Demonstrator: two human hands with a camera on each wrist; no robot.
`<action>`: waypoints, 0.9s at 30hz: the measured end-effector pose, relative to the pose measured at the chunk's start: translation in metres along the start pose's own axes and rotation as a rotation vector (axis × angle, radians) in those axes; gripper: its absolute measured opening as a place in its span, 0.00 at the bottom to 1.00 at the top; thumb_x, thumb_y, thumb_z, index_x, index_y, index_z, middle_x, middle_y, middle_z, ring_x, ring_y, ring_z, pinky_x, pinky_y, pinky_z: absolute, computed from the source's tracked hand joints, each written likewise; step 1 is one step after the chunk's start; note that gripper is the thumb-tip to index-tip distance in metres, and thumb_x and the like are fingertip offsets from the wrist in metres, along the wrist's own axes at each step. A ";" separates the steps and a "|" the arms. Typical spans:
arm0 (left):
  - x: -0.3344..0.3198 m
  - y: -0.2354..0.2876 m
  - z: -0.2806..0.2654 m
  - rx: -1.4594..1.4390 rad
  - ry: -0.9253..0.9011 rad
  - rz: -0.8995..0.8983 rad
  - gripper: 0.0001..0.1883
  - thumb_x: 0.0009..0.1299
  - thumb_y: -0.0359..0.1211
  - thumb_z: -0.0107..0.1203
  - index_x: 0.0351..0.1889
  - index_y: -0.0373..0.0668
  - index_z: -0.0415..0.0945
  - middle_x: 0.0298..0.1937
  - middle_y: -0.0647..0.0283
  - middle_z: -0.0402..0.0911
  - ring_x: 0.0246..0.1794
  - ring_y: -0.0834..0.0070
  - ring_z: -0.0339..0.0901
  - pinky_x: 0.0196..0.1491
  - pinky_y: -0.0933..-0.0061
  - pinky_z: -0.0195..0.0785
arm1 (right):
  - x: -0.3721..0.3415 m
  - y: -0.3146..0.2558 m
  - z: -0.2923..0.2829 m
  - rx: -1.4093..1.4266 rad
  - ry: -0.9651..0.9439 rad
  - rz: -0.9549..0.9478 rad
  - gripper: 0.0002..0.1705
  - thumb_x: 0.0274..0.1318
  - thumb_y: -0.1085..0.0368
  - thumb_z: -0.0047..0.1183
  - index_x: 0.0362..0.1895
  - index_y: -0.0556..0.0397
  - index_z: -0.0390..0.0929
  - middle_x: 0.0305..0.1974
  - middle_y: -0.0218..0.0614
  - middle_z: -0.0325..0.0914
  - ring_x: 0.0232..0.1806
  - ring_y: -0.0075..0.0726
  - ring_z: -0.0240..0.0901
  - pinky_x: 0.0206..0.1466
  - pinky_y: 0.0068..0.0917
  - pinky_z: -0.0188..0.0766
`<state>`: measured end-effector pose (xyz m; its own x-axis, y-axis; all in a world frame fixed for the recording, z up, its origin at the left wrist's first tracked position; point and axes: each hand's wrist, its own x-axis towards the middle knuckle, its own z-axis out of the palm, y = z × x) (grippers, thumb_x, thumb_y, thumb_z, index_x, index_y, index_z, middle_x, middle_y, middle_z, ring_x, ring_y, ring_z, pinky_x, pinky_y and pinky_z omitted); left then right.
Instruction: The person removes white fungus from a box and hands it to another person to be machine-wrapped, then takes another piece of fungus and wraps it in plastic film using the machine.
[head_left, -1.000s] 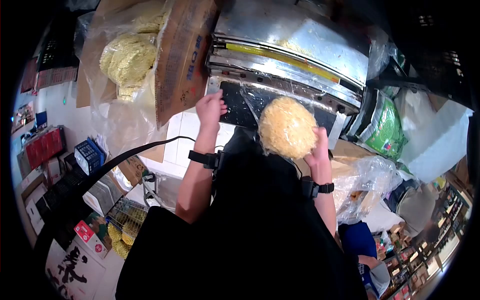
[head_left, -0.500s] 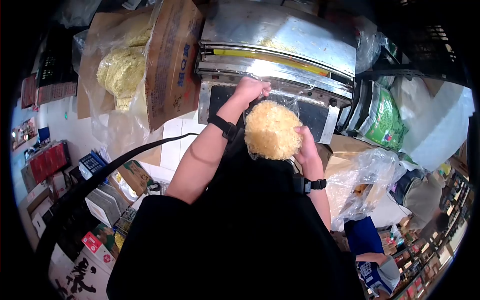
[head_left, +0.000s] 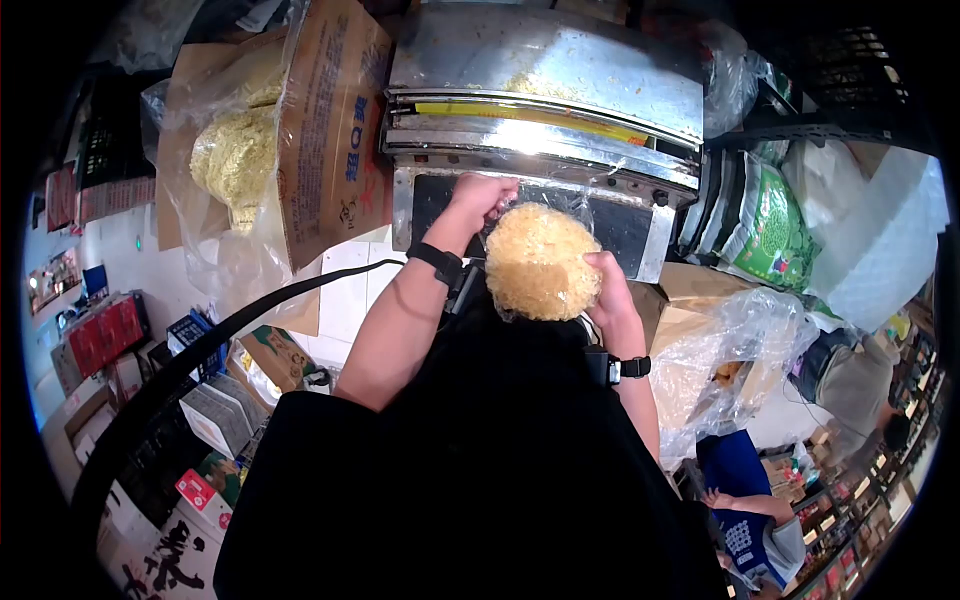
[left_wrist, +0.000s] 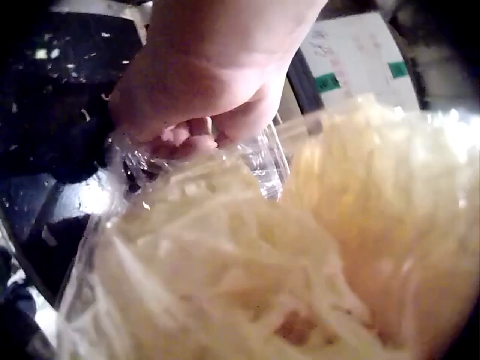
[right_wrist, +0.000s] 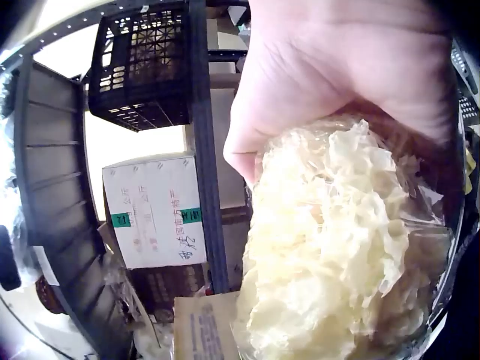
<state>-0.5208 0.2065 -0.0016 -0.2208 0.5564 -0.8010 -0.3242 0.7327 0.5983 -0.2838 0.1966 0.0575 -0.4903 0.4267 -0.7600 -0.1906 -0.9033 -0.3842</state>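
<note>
A clear plastic bag of dried snow fungus [head_left: 545, 262], pale yellow and ruffled, is held in front of the person's body. The right hand [head_left: 612, 293] grips its right side, thumb over the front; in the right wrist view the frilly pieces [right_wrist: 322, 240] fill the space below the palm. At the bag's upper left, the left hand [head_left: 484, 200] pinches the loose plastic with curled fingers, also visible in the left wrist view above the bag's gathered film [left_wrist: 135, 161]. Behind the hands stands a metal sealing machine [head_left: 540, 50] with a dark front plate [head_left: 432, 205].
At left, an opened cardboard box [head_left: 335, 130] lined with plastic holds more yellowish fungus [head_left: 235, 165]. Green printed sacks [head_left: 770, 225] lean at right above a plastic-covered carton [head_left: 690, 285]. A black strap [head_left: 250, 315] crosses the left side. Another person's arm [head_left: 755, 503] shows at lower right.
The left hand has moved right from the machine's left side to the bag and taken hold of its plastic. The bag, in the right hand, has shifted slightly left in view.
</note>
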 end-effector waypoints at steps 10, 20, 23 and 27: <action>-0.017 0.032 0.019 -0.092 -0.246 0.064 0.12 0.61 0.35 0.58 0.32 0.34 0.81 0.36 0.61 0.83 0.30 0.82 0.71 0.33 0.80 0.64 | 0.005 0.000 -0.016 -0.042 0.004 -0.025 0.33 0.47 0.58 0.46 0.57 0.64 0.63 0.52 0.46 0.71 0.52 0.43 0.70 0.57 0.35 0.66; -0.012 0.002 0.033 0.448 -0.108 0.249 0.12 0.58 0.35 0.65 0.28 0.34 0.82 0.23 0.63 0.81 0.19 0.81 0.71 0.26 0.76 0.66 | 0.005 0.000 -0.027 -0.013 0.030 0.000 0.32 0.47 0.59 0.47 0.56 0.64 0.64 0.51 0.46 0.72 0.51 0.43 0.71 0.55 0.35 0.67; -0.012 -0.009 0.035 0.588 -0.132 0.328 0.11 0.57 0.35 0.66 0.29 0.35 0.83 0.23 0.62 0.81 0.21 0.82 0.73 0.29 0.77 0.68 | -0.005 -0.001 -0.033 0.014 0.013 0.026 0.25 0.48 0.61 0.48 0.50 0.65 0.69 0.45 0.43 0.74 0.46 0.39 0.73 0.51 0.32 0.69; -0.020 -0.018 0.051 0.570 -0.132 0.437 0.13 0.56 0.34 0.66 0.36 0.36 0.82 0.25 0.63 0.82 0.23 0.82 0.75 0.32 0.77 0.69 | -0.019 -0.005 -0.055 0.002 0.093 0.029 0.26 0.48 0.60 0.47 0.50 0.64 0.69 0.45 0.43 0.75 0.47 0.39 0.73 0.53 0.33 0.68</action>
<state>-0.4636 0.2019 0.0043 -0.0961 0.8608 -0.4997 0.3054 0.5033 0.8083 -0.2266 0.1957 0.0454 -0.4143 0.4025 -0.8163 -0.1788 -0.9154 -0.3606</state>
